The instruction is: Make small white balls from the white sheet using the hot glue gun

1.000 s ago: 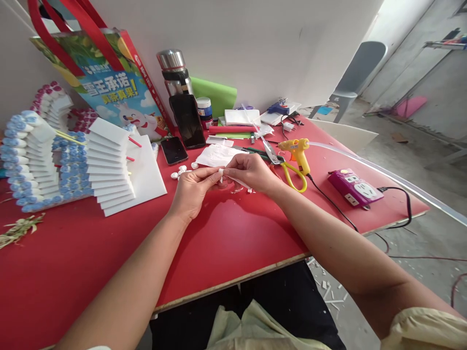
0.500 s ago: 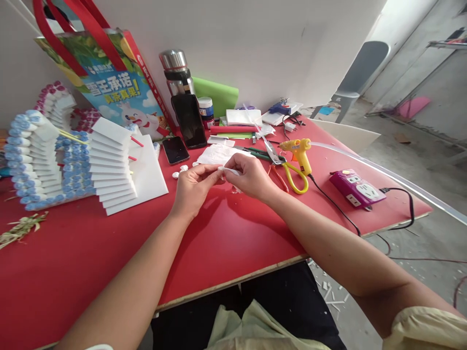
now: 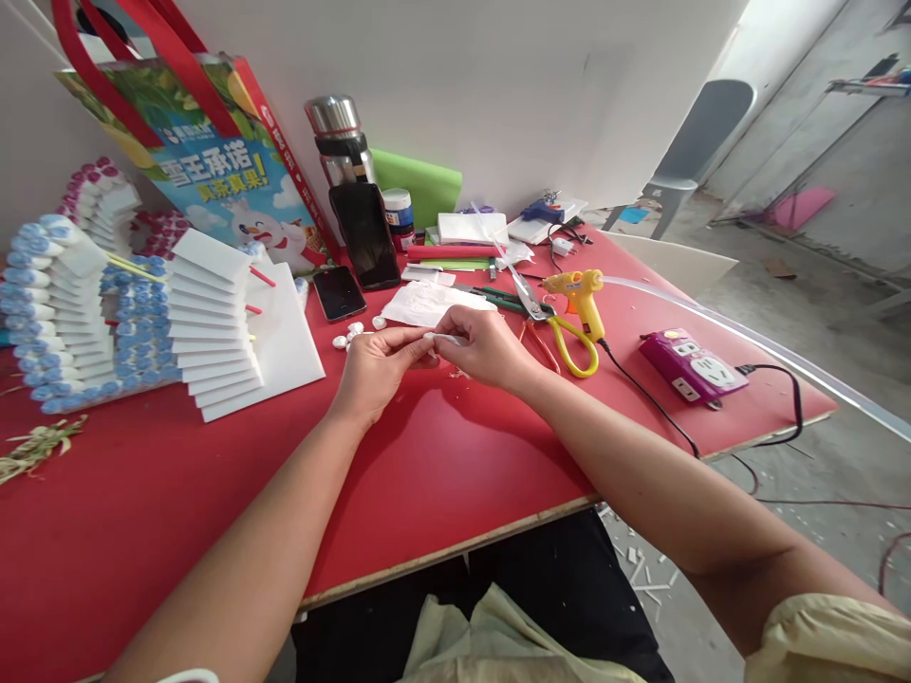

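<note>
Both hands meet over the red table point(image 3: 455, 474), pinching a small strip of white paper point(image 3: 447, 339) between them. My left hand point(image 3: 377, 370) is closed, thumb and forefinger pressed on the strip's left end. My right hand point(image 3: 484, 349) is closed too, its fingertips on the strip's other end. Just behind my left hand lie several small white rolled pieces point(image 3: 355, 328). A sheet of white tissue paper point(image 3: 427, 302) rests beyond the fingers. Pliers with red handles point(image 3: 541, 346) and scissors with yellow handles point(image 3: 578, 351) lie beside my right hand.
A yellow glue gun point(image 3: 580, 296) and a purple power strip point(image 3: 692, 365) with cords are on the right. Left stand a folded white-and-blue craft piece point(image 3: 149, 323) and a shopping bag point(image 3: 220, 180). Phones point(image 3: 364, 235) and a steel flask point(image 3: 338, 138) are at the back.
The hands stay together on the white paper strip, with only slight finger movement. The whole view has shifted a little to the right, so things appear slightly further left.
</note>
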### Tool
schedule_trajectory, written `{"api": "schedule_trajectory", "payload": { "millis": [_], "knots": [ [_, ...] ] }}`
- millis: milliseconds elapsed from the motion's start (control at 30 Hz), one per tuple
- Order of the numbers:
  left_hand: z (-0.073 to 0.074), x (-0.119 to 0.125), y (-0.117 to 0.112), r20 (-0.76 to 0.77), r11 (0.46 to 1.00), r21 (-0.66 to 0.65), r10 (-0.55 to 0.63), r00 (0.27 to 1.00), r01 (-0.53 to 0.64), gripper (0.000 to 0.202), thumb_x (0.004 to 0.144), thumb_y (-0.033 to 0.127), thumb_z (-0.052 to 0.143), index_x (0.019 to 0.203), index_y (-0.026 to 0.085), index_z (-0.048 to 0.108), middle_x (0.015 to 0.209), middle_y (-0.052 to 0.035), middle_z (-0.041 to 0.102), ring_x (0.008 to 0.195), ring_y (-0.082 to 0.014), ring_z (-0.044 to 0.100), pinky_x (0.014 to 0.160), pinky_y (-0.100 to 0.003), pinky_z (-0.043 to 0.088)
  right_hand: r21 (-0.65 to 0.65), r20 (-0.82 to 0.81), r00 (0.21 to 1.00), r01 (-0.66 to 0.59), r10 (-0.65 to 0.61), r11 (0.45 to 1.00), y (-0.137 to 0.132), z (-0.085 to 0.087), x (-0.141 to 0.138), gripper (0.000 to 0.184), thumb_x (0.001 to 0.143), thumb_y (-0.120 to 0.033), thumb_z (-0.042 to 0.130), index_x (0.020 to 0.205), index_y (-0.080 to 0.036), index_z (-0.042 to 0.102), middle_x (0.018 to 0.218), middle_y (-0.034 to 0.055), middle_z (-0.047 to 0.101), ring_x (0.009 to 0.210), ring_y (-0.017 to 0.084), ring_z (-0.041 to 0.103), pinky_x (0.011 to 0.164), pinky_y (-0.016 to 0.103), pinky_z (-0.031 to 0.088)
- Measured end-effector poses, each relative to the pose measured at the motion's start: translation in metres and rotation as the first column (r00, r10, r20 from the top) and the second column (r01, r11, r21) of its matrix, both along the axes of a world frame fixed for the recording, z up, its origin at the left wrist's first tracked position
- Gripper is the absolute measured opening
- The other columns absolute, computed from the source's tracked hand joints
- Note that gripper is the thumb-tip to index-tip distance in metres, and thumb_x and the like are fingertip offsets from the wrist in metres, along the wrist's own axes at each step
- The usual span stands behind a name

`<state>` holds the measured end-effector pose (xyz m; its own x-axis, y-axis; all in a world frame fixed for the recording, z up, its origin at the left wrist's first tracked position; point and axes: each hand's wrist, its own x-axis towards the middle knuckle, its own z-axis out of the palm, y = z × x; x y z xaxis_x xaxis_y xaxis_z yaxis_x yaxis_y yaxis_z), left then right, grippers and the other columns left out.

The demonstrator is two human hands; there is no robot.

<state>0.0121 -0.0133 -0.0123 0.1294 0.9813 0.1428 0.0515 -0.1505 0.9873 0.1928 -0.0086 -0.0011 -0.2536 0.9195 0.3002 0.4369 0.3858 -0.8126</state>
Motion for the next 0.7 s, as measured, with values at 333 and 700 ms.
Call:
{"api": "schedule_trajectory", "payload": {
  "millis": [333, 700],
  "knots": [
    [0.001, -0.001, -0.001, 0.029, 0.999, 0.038, 0.011, 1.0, -0.012, 0.036, 0.068, 0.045, 0.089, 0.091, 0.017, 0.083, 0.08, -0.0057, 0.078, 0.071, -0.021, 0.073, 0.077, -0.036, 0.063, 0.05, 0.017, 0.993, -0.117, 0.116, 0.992, -0.007, 0.004, 0.0, 0.009, 0.087, -0.024, 0.055, 0.083, -0.018, 0.06, 0.066, -0.0009, 0.06, 0.057, 0.012, 0.047, 0.054, 0.025, 0.032],
    [0.001, 0.001, 0.003, 0.0, 0.992, 0.113, 0.046, 0.999, -0.046, 0.026, 0.076, 0.038, 0.084, 0.096, 0.02, 0.083, 0.08, -0.0026, 0.075, 0.066, -0.0133, 0.062, 0.069, -0.027, 0.055, -0.007, 0.029, 0.998, -0.048, 0.048, 0.999, -0.004, 0.013, 0.005, 0.012, 0.091, -0.029, 0.06, 0.086, -0.018, 0.058, 0.07, -0.0005, 0.064, 0.056, 0.012, 0.054, 0.054, 0.024, 0.033]
  ]
}}
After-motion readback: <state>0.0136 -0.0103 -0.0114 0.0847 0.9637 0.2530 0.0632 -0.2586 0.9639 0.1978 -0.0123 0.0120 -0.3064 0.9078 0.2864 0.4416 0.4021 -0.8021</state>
